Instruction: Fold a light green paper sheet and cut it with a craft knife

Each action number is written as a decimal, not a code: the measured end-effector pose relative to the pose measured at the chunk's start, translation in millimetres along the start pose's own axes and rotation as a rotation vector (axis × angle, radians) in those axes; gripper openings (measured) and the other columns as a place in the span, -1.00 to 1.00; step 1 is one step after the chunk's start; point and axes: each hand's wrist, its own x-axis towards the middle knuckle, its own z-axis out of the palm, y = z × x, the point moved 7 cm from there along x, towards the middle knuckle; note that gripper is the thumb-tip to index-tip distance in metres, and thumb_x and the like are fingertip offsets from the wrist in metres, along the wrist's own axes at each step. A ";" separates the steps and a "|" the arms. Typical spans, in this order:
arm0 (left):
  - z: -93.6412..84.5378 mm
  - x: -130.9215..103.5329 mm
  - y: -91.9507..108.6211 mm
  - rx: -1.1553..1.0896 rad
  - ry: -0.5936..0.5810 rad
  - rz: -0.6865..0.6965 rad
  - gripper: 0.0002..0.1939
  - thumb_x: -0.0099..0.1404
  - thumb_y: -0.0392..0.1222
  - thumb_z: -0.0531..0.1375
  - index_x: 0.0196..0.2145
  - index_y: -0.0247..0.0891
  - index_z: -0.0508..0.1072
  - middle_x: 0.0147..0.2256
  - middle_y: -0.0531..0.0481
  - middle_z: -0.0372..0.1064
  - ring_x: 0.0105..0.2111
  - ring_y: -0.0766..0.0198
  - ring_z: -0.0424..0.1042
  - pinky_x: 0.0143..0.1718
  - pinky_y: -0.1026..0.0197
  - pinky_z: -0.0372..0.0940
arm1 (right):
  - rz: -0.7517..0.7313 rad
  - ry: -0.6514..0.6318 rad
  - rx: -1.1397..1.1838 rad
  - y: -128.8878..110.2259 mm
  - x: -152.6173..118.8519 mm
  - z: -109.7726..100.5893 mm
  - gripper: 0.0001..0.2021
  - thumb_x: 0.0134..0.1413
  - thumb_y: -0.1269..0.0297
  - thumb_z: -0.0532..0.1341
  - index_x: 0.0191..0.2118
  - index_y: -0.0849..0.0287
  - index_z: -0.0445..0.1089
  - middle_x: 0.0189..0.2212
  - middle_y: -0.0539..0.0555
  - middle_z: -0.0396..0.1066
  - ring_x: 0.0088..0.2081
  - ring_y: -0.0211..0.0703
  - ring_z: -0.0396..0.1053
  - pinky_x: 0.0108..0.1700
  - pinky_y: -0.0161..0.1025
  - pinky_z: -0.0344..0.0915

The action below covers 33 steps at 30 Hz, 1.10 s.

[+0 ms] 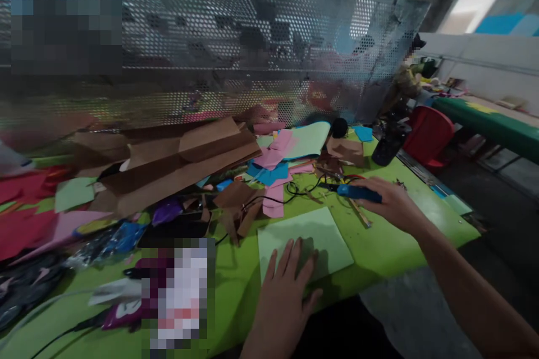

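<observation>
A light green sheet of paper (324, 235) lies on the bright green table near its front edge. My left hand (288, 277) rests on the lower part of the sheet, fingers spread and flat. To the right and a little farther back, my right hand (393, 205) is wrapped over a blue-handled tool (357, 193) with a dark tip pointing left. A thin black cable (273, 199) winds across the table left of that tool. Small paper scraps and a thin stick (361, 213) lie just below the tool.
Brown cardboard (185, 165), pink paper (273, 151) and other scraps cover the table's back and left. A perforated metal screen (219, 50) stands behind. A dark bottle (387, 146) and red chair (427, 134) are at right; a person is beyond the screen's right end.
</observation>
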 end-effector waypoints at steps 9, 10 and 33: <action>-2.4 45.4 22.5 0.014 -0.064 0.098 -0.42 0.43 -0.07 0.10 0.36 0.03 0.13 0.37 -0.16 0.04 0.34 -0.08 0.07 0.24 -0.27 0.11 | 0.183 -0.087 0.159 25.0 -94.9 17.9 -0.66 0.29 0.17 0.13 0.13 0.04 0.37 0.01 0.13 0.50 -0.03 0.03 0.49 -0.03 -0.10 0.41; 0.1 49.9 23.8 0.009 -0.077 0.099 -0.43 0.44 -0.07 0.09 0.36 0.03 0.12 0.37 -0.14 0.03 0.35 -0.07 0.06 0.24 -0.28 0.10 | 0.197 -0.096 0.167 26.1 -101.8 19.8 -0.66 0.29 0.18 0.13 0.13 0.04 0.37 0.00 0.13 0.49 -0.04 0.02 0.49 -0.05 -0.10 0.41; 21.6 57.7 24.6 0.076 -0.161 0.085 -0.40 0.44 0.01 0.07 0.38 0.02 0.07 0.42 -0.12 -0.14 0.39 -0.09 -0.07 0.26 -0.29 0.06 | 0.145 -0.127 0.075 18.9 -152.7 23.9 -0.69 0.25 0.34 0.19 0.08 -0.03 0.44 -0.14 0.12 0.47 -0.20 -0.07 0.48 -0.20 -0.18 0.40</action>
